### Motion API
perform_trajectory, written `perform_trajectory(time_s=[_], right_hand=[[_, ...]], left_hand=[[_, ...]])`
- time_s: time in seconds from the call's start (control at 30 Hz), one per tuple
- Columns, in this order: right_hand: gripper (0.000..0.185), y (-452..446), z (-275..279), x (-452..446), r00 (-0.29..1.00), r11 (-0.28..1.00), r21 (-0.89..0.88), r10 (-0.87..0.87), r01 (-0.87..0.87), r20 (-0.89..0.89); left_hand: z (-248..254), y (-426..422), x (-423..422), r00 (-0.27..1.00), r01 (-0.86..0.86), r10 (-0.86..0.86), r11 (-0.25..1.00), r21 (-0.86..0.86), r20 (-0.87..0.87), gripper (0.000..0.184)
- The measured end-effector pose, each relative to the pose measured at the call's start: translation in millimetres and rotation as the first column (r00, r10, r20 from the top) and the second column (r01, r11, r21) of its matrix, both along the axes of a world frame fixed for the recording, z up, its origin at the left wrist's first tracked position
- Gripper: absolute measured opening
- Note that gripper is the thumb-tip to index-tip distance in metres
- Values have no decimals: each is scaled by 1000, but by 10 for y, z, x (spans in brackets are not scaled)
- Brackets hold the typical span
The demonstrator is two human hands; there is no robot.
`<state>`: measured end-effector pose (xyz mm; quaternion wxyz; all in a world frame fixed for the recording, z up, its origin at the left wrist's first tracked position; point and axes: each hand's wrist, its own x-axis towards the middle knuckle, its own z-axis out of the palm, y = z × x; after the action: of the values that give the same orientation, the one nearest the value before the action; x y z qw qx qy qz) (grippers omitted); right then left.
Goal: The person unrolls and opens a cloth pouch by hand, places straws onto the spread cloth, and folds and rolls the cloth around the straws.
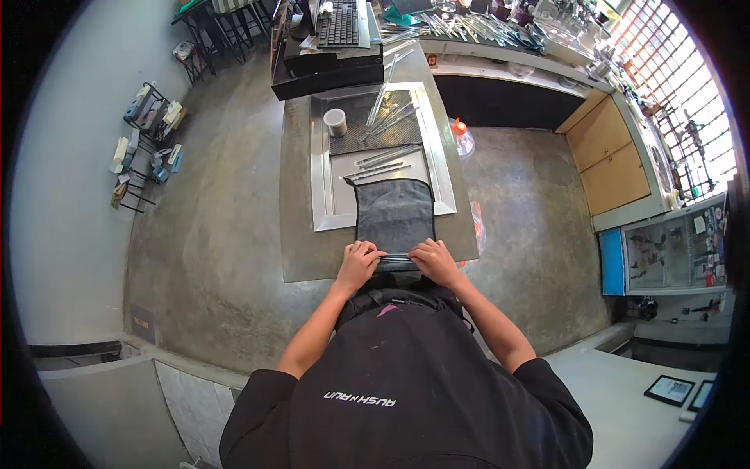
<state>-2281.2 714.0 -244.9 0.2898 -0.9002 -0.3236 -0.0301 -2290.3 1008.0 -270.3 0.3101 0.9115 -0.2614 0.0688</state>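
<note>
A dark grey cloth with black edging point(394, 209) lies over the near side of a silver frame and reaches the table's front edge. At that edge, my left hand point(358, 264) and my right hand point(433, 261) are closed on opposite ends of a few thin, shiny metal rods point(397, 256). The rods lie crosswise above the cloth's near end. How many there are, and exactly what kind, is too small to tell. Beyond the cloth, several similar slim rods point(384, 159) rest inside the frame.
The silver frame point(319, 184) lies on the table point(301, 254), with a white-lidded jar point(335, 119) and a dark mesh panel inside it. A keyboard point(338, 27) tops a black box at the back. A red-capped bottle point(462, 141) stands right of the table. Tools crowd the rear counter.
</note>
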Motion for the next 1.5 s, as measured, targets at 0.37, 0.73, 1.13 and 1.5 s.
perform_trajectory(time_s=[0.37,0.73,1.13,1.5], right_hand=[[14,-28,-215,-152,997,983,171,-56,64,-50],[52,-101,-297,-310,997,987,151,-41,52,-70],[33,-43,-221,-289,971,983,41,-184,179,151],[29,-54,-178,-58,942,925,186,-312,331,-126]], left_hand=[[162,160,-201,991,86,-94,993,-87,-100,52],[-6,165,-202,996,72,-75,996,-47,-50,50],[-28,116,-123,997,-43,33,984,-174,-63,20],[58,29,106,975,-138,70,932,-334,-210,11]])
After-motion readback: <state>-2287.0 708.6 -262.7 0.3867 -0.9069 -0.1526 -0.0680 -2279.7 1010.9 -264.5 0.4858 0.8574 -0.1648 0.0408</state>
